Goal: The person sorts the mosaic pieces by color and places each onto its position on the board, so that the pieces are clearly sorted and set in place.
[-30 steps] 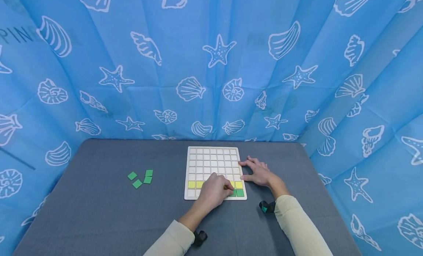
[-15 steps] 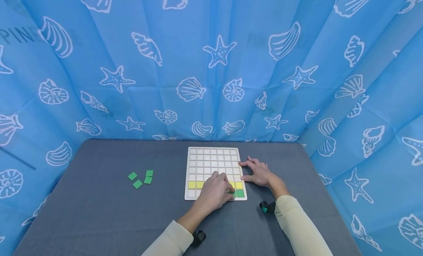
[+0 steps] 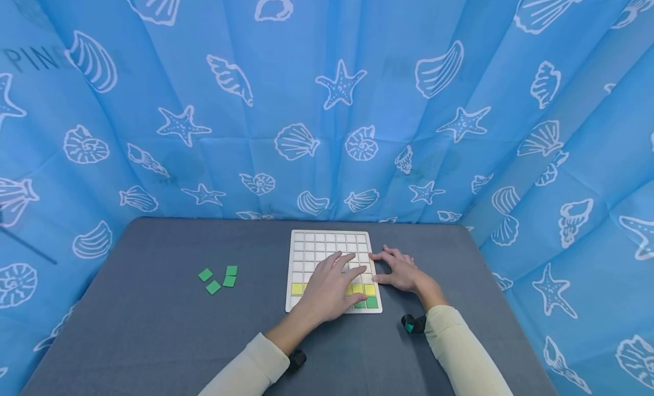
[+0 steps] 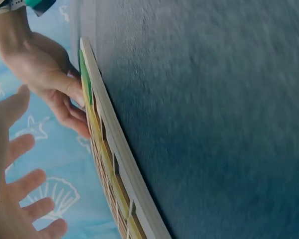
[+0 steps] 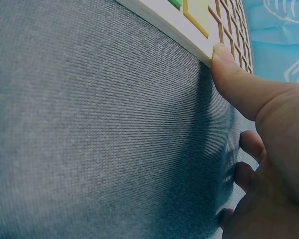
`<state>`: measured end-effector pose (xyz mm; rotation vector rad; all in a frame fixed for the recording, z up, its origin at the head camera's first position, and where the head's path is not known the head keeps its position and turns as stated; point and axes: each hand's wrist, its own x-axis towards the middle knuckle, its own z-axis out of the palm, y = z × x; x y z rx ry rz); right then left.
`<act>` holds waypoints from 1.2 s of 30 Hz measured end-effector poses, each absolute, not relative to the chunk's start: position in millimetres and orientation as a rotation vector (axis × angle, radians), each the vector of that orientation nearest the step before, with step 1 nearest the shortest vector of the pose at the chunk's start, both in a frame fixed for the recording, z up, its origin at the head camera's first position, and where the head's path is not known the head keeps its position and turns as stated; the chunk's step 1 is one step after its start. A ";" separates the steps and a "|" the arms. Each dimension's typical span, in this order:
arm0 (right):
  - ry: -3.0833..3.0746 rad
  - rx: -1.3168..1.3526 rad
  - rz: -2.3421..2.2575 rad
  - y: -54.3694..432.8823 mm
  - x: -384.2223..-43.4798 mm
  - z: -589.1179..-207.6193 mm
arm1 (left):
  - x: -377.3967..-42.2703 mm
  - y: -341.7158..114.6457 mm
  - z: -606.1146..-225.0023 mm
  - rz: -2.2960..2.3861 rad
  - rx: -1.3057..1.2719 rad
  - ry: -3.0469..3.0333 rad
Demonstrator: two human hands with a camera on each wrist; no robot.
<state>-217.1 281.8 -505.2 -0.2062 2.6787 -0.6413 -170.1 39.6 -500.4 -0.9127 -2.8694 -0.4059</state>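
A square white grid board [image 3: 288, 265] lies on the table under my hands. One row near its front holds yellow tiles [image 3: 297, 289]. Green tiles [image 3: 372, 302] fill the right end of the front row; my left hand covers part of it. Fingers spread, my left hand [image 3: 326, 288] is over the board, and no tile shows in its grasp in the left wrist view. At the board's right edge my right hand [image 3: 401, 271] touches the rim with thumb and index finger. The right wrist view shows that thumb [image 5: 229, 67] resting against the rim.
Several loose green tiles [image 3: 213, 287] lie on the grey cloth-covered table [image 3: 163, 328], left of the board. A blue curtain with shell prints [image 3: 327, 158] hangs behind the table and along the sides. Black straps with small devices [image 3: 413, 324] are worn at both wrists.
My left hand's fingers, bunched at the green tiles in the front row, have spread apart and lifted off toward the left. The right hand stays at the board's edge.
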 end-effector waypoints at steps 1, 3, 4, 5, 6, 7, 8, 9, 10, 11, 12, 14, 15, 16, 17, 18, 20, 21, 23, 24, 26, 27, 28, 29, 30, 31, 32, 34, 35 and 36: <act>2.680 -0.208 -0.639 281.6 -217.0 -505.5 | -171.0 38.1 -499.8 -0.389 -0.917 -2.870; 2.682 -0.205 -0.638 281.3 -217.0 -505.7 | -172.9 34.9 -498.6 -0.355 -0.927 -2.868; 2.680 -0.202 -0.638 281.2 -217.0 -505.7 | -173.6 33.4 -497.6 -0.336 -0.934 -2.867; 2.679 -0.198 -0.639 281.2 -217.0 -505.7 | -174.5 31.7 -497.0 -0.324 -0.941 -2.866; 2.677 -0.195 -0.640 281.2 -217.1 -505.6 | -175.4 29.9 -496.6 -0.316 -0.949 -2.861; 2.676 -0.194 -0.640 281.2 -217.2 -505.4 | -176.2 28.2 -496.1 -0.301 -0.953 -2.860; 2.673 -0.193 -0.641 281.3 -217.4 -505.0 | -176.9 26.3 -495.7 -0.288 -0.955 -2.859; 2.672 -0.194 -0.640 281.5 -217.6 -504.6 | -177.6 24.6 -495.6 -0.272 -0.958 -2.857; 2.672 -0.196 -0.637 281.7 -217.7 -504.0 | -178.1 22.7 -495.5 -0.253 -0.958 -2.857; 2.672 -0.197 -0.637 281.8 -217.8 -503.4 | -178.6 20.8 -495.4 -0.239 -0.958 -2.857; 2.671 -0.199 -0.637 281.9 -218.0 -502.7 | -178.9 18.9 -495.4 -0.222 -0.957 -2.858; 2.669 -0.199 -0.642 282.0 -218.1 -501.7 | -179.2 15.0 -495.5 -0.196 -0.956 -2.864; 2.669 -0.197 -0.643 281.9 -218.1 -501.4 | -179.3 12.9 -495.6 -0.187 -0.952 -2.872; 2.668 -0.196 -0.645 281.8 -218.1 -501.3 | -179.3 10.8 -495.5 -0.188 -0.948 -2.880; 2.666 -0.194 -0.646 281.8 -218.1 -501.5 | -179.4 8.6 -495.7 -0.190 -0.942 -2.890; 2.666 -0.195 -0.644 281.7 -218.0 -501.8 | -179.5 6.3 -495.9 -0.199 -0.935 -2.899; 2.666 -0.194 -0.643 281.6 -217.9 -502.6 | -180.1 1.6 -496.7 -0.220 -0.916 -2.911; 2.666 -0.195 -0.643 281.6 -217.9 -503.1 | -180.5 -0.7 -497.2 -0.229 -0.904 -2.917; 2.667 -0.198 -0.640 281.6 -218.1 -503.9 | -181.5 -5.6 -498.7 -0.253 -0.884 -2.924; 2.667 -0.199 -0.642 281.6 -218.2 -504.1 | -182.1 -8.1 -499.7 -0.259 -0.876 -2.926; 2.668 -0.201 -0.641 281.9 -218.6 -504.5 | -183.2 -13.1 -501.8 -0.259 -0.855 -2.939; 2.669 -0.203 -0.641 282.0 -218.8 -504.7 | -183.9 -15.6 -503.0 -0.258 -0.846 -2.945; 2.668 -0.203 -0.640 282.0 -218.9 -504.7 | -184.4 -18.1 -504.1 -0.266 -0.837 -2.949; 2.666 -0.203 -0.641 281.9 -219.0 -504.6 | -184.9 -20.7 -505.0 -0.269 -0.827 -2.954; 2.663 -0.200 -0.643 281.8 -219.2 -504.7 | -185.3 -23.3 -506.0 -0.265 -0.817 -2.956; 2.661 -0.200 -0.642 281.7 -219.1 -504.6 | -185.5 -25.9 -506.6 -0.270 -0.805 -2.959; 2.660 -0.202 -0.641 281.5 -218.9 -504.3 | -185.7 -28.5 -507.3 -0.273 -0.796 -2.961; 2.655 -0.197 -0.641 280.9 -218.2 -503.8 | -185.9 -33.7 -508.3 -0.288 -0.779 -2.962; 2.654 -0.193 -0.642 280.9 -218.0 -503.6 | -186.0 -36.4 -508.8 -0.295 -0.772 -2.958; 2.653 -0.190 -0.643 280.7 -217.7 -503.5 | -186.2 -39.0 -509.2 -0.311 -0.766 -2.953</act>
